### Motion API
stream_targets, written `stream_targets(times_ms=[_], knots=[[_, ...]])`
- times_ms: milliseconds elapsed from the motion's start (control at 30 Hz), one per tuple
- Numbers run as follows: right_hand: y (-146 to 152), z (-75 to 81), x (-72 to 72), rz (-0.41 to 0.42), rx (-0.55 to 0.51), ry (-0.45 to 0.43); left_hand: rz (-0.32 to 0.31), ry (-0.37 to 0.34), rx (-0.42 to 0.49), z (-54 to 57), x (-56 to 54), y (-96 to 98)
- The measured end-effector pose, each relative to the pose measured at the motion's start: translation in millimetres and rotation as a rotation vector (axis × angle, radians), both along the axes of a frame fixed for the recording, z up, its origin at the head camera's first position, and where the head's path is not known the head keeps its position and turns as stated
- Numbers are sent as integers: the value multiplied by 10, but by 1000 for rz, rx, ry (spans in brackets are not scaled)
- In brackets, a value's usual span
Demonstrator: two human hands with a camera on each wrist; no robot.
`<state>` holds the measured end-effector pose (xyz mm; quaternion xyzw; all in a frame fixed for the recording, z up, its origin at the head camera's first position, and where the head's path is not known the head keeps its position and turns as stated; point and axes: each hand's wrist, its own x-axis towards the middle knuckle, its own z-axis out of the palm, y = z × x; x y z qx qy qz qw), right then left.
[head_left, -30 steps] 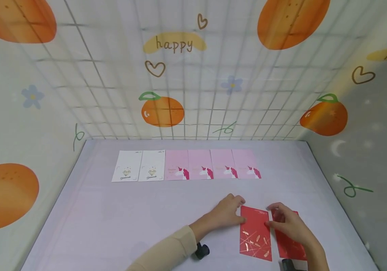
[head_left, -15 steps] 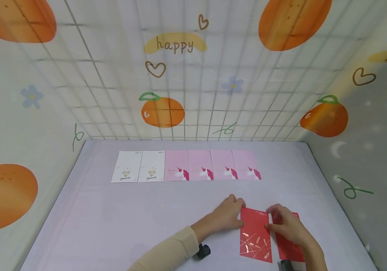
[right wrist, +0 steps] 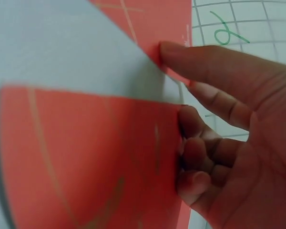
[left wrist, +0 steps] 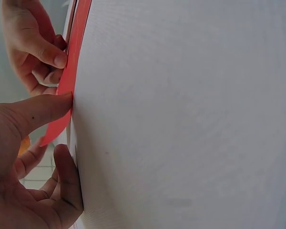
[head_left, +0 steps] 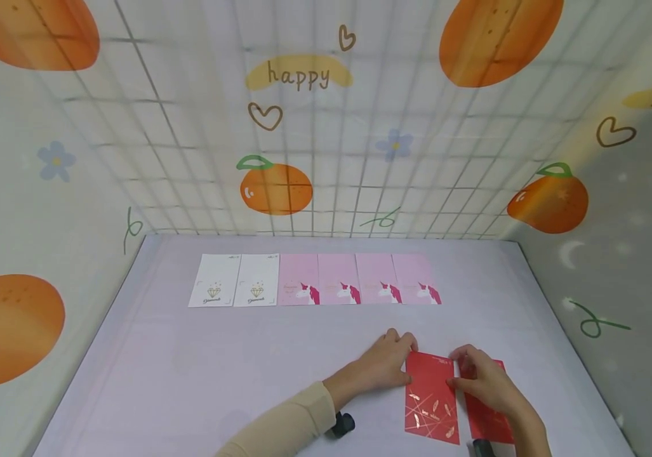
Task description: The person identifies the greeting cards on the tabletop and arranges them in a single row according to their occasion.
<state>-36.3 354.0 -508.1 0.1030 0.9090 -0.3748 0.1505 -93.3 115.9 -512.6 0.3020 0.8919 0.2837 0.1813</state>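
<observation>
Two red cards with gold line and feather prints lie at the front right in the head view. My left hand (head_left: 383, 362) holds the left red card (head_left: 431, 397) by its left edge and far left corner. In the left wrist view that corner bends up between thumb and index finger. Thumb and index finger of my right hand (head_left: 488, 384) pinch the same card near its far right corner. That hand partly covers the second red card (head_left: 488, 419), and its curled other fingers touch that card's far edge in the right wrist view.
Along the back of the white table (head_left: 160, 355) runs a row of two white diamond-print cards (head_left: 256, 279) and several pink unicorn cards (head_left: 337, 279). A black wrist-camera piece (head_left: 343, 425) sits under the left wrist. A fruit-print curtain (head_left: 188, 158) hangs behind and at both sides.
Both hands stay at the same red card almost unmoved. The left fingertips have come slightly closer to its far left corner. The view has shifted a little.
</observation>
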Motion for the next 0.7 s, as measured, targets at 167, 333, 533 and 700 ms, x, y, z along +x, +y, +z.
stream_targets(times_ms=[167,333,533,700], knots=[[-16,4,-3,-15,-9,-4,-10,6,11,0,-4,-6],[-26,-3,-8,-34,-23,1,-20,14,10,15,-4,-9],[-27,-5,-1,-56,-44,23,-13,9,1,25,4,-6],[-14,6,10,-55,-101,55,-4,4,-5,42,10,-11]])
